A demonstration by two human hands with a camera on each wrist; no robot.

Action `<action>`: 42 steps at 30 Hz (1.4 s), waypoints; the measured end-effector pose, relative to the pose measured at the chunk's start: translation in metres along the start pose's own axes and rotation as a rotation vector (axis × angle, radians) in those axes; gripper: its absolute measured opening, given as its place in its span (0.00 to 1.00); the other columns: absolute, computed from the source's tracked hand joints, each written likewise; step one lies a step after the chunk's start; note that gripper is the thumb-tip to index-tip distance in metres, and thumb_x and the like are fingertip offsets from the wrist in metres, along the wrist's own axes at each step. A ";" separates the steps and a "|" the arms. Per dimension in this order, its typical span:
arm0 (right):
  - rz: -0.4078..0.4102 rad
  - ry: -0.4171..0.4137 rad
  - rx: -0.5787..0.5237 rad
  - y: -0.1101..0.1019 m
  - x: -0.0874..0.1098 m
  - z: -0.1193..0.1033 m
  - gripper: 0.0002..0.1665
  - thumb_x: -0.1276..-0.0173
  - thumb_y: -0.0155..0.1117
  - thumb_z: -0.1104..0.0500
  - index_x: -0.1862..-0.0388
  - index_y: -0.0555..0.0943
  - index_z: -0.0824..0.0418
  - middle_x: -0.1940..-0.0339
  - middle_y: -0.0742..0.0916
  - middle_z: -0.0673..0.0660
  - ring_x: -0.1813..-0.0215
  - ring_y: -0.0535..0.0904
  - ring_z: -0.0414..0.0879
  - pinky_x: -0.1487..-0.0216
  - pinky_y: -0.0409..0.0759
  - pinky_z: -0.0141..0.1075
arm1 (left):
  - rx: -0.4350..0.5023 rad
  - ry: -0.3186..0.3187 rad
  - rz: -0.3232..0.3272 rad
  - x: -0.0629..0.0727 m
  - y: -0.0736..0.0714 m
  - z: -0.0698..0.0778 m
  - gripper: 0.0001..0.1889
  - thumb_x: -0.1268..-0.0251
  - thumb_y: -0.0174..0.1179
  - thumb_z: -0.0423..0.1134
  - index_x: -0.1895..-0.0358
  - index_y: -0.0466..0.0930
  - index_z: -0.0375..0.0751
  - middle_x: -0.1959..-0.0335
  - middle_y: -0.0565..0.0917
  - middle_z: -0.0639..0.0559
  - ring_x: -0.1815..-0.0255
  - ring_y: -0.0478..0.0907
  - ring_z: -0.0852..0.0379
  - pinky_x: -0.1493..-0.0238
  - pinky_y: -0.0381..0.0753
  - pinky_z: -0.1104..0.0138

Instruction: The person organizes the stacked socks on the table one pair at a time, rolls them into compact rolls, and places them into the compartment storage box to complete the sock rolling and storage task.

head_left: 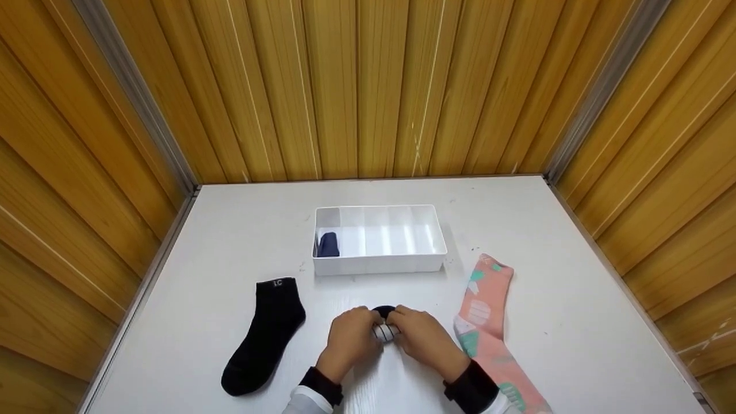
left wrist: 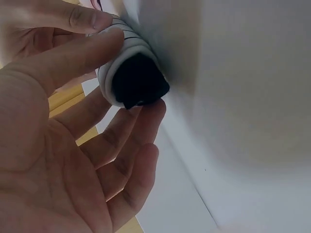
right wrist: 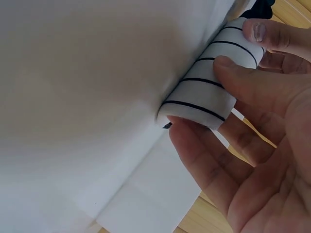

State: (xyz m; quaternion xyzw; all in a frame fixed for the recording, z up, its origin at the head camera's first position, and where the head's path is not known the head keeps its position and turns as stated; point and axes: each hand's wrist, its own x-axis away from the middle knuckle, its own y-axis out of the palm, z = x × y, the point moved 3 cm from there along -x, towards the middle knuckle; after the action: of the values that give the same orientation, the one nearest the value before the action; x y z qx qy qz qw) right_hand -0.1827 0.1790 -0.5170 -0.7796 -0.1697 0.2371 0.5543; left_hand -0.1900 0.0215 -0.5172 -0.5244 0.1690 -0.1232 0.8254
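Note:
Both hands hold a rolled-up sock [head_left: 385, 332] low over the front middle of the table. It is white with thin black stripes. My left hand [head_left: 352, 336] grips one end, where a dark bunched part [left wrist: 140, 80] pokes out of the white roll in the left wrist view. At the other end, my right hand [head_left: 426, 340] pinches the striped roll [right wrist: 201, 92] between thumb and fingers. A black ankle sock [head_left: 265, 336] lies flat to the left. On the right, a pink sock [head_left: 489, 322] with green and white patches stretches past the right wrist.
Behind the hands stands a white divided box [head_left: 379, 264], with a dark blue rolled sock [head_left: 328, 245] in its left compartment. The white table [head_left: 581, 299] is bounded by yellow wood-look panels [head_left: 374, 92] at the back and both sides.

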 end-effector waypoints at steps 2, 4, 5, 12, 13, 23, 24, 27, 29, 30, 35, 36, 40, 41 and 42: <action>-0.008 0.003 -0.001 0.000 0.000 0.000 0.13 0.40 0.70 0.68 0.60 0.82 0.54 0.62 0.85 0.49 0.62 0.85 0.46 0.61 0.83 0.42 | -0.006 0.000 0.010 0.000 0.001 0.000 0.14 0.57 0.79 0.38 0.62 0.90 0.49 0.72 0.84 0.57 0.70 0.80 0.58 0.67 0.79 0.64; -0.014 0.008 -0.001 0.001 0.001 0.000 0.13 0.40 0.70 0.68 0.60 0.82 0.54 0.62 0.86 0.49 0.61 0.85 0.46 0.61 0.83 0.42 | -0.009 -0.002 0.016 0.000 0.002 -0.001 0.15 0.58 0.80 0.39 0.62 0.90 0.49 0.71 0.83 0.57 0.70 0.80 0.58 0.67 0.78 0.64; -0.015 0.010 -0.004 0.001 0.001 0.000 0.13 0.41 0.70 0.69 0.60 0.82 0.54 0.61 0.86 0.49 0.61 0.85 0.46 0.61 0.83 0.42 | -0.010 -0.002 0.018 0.000 0.002 0.000 0.15 0.58 0.80 0.39 0.62 0.90 0.49 0.71 0.84 0.57 0.69 0.81 0.58 0.66 0.79 0.64; -0.037 0.003 -0.008 0.005 0.002 0.001 0.15 0.39 0.72 0.67 0.55 0.82 0.54 0.59 0.85 0.49 0.60 0.84 0.45 0.60 0.82 0.41 | -0.006 -0.030 0.027 0.003 0.004 0.000 0.11 0.53 0.75 0.35 0.62 0.92 0.49 0.68 0.89 0.55 0.65 0.86 0.54 0.64 0.84 0.61; -0.043 0.006 -0.010 0.006 0.002 0.001 0.15 0.39 0.72 0.66 0.54 0.81 0.54 0.59 0.84 0.49 0.60 0.83 0.44 0.60 0.82 0.41 | -0.003 -0.033 0.025 0.003 0.004 0.000 0.11 0.53 0.75 0.35 0.62 0.92 0.49 0.68 0.89 0.55 0.65 0.86 0.54 0.64 0.84 0.61; -0.007 0.025 -0.006 0.005 0.004 0.002 0.16 0.41 0.75 0.63 0.57 0.79 0.54 0.61 0.81 0.47 0.64 0.79 0.43 0.64 0.79 0.38 | 0.026 -0.033 0.026 0.001 0.002 -0.002 0.09 0.57 0.74 0.34 0.68 0.91 0.48 0.72 0.87 0.55 0.70 0.84 0.54 0.72 0.79 0.61; -0.004 0.026 0.000 0.005 0.004 0.002 0.16 0.41 0.75 0.63 0.57 0.79 0.54 0.61 0.81 0.48 0.64 0.79 0.43 0.64 0.79 0.38 | 0.024 -0.032 0.018 0.000 0.002 -0.002 0.08 0.57 0.74 0.34 0.69 0.90 0.48 0.73 0.87 0.56 0.71 0.83 0.55 0.73 0.78 0.62; 0.003 0.019 0.005 0.004 0.004 0.001 0.15 0.40 0.75 0.63 0.56 0.81 0.53 0.60 0.83 0.48 0.62 0.81 0.45 0.62 0.80 0.39 | 0.018 -0.028 0.004 -0.001 0.001 -0.002 0.06 0.56 0.73 0.35 0.72 0.89 0.48 0.75 0.85 0.56 0.73 0.81 0.57 0.75 0.76 0.63; 0.005 0.004 -0.006 0.004 0.002 0.001 0.15 0.40 0.74 0.64 0.55 0.82 0.53 0.60 0.84 0.48 0.61 0.82 0.45 0.61 0.81 0.40 | 0.020 -0.025 0.007 -0.001 0.000 -0.002 0.06 0.55 0.74 0.35 0.71 0.89 0.48 0.75 0.85 0.57 0.73 0.81 0.57 0.74 0.77 0.63; 0.006 -0.005 -0.012 0.003 0.002 0.002 0.15 0.40 0.74 0.65 0.55 0.83 0.53 0.60 0.84 0.49 0.61 0.83 0.45 0.60 0.82 0.40 | 0.022 -0.025 0.013 0.000 0.000 -0.002 0.06 0.55 0.74 0.35 0.70 0.90 0.49 0.74 0.86 0.57 0.72 0.81 0.57 0.73 0.77 0.63; 0.003 -0.029 -0.046 0.001 -0.004 0.006 0.13 0.39 0.72 0.66 0.56 0.85 0.55 0.61 0.85 0.49 0.59 0.83 0.43 0.57 0.83 0.39 | 0.023 -0.005 0.069 -0.001 -0.002 -0.001 0.12 0.57 0.78 0.37 0.65 0.90 0.49 0.71 0.83 0.57 0.70 0.80 0.57 0.69 0.78 0.64; -0.002 -0.030 -0.058 -0.001 -0.005 0.007 0.13 0.39 0.72 0.66 0.56 0.86 0.56 0.61 0.86 0.49 0.59 0.84 0.43 0.56 0.83 0.39 | 0.017 -0.002 0.077 -0.002 -0.002 -0.001 0.12 0.57 0.78 0.38 0.65 0.89 0.49 0.71 0.83 0.57 0.70 0.80 0.57 0.68 0.78 0.64; -0.033 -0.024 -0.082 -0.004 -0.008 0.008 0.14 0.37 0.70 0.67 0.53 0.87 0.57 0.59 0.87 0.50 0.56 0.85 0.44 0.55 0.83 0.40 | 0.001 0.007 0.092 -0.006 -0.001 -0.002 0.10 0.56 0.77 0.37 0.66 0.90 0.50 0.72 0.85 0.57 0.69 0.82 0.56 0.67 0.80 0.62; -0.046 -0.017 -0.085 -0.004 -0.008 0.007 0.14 0.37 0.70 0.66 0.52 0.87 0.57 0.59 0.86 0.50 0.57 0.84 0.43 0.55 0.83 0.39 | 0.000 0.006 0.090 -0.007 -0.001 -0.002 0.10 0.55 0.76 0.36 0.66 0.91 0.50 0.71 0.86 0.57 0.68 0.83 0.55 0.66 0.80 0.62; -0.052 -0.013 -0.085 -0.004 -0.008 0.007 0.15 0.36 0.70 0.66 0.51 0.87 0.56 0.58 0.85 0.50 0.58 0.84 0.43 0.56 0.83 0.39 | 0.003 0.005 0.090 -0.007 -0.001 -0.003 0.09 0.55 0.76 0.35 0.66 0.91 0.50 0.72 0.86 0.57 0.68 0.84 0.56 0.66 0.81 0.62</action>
State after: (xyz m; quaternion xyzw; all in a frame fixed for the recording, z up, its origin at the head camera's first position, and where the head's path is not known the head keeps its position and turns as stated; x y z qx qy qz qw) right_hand -0.1932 0.1813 -0.5132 -0.7963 -0.2036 0.2201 0.5254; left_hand -0.1975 0.0212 -0.5163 -0.5149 0.1944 -0.0873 0.8304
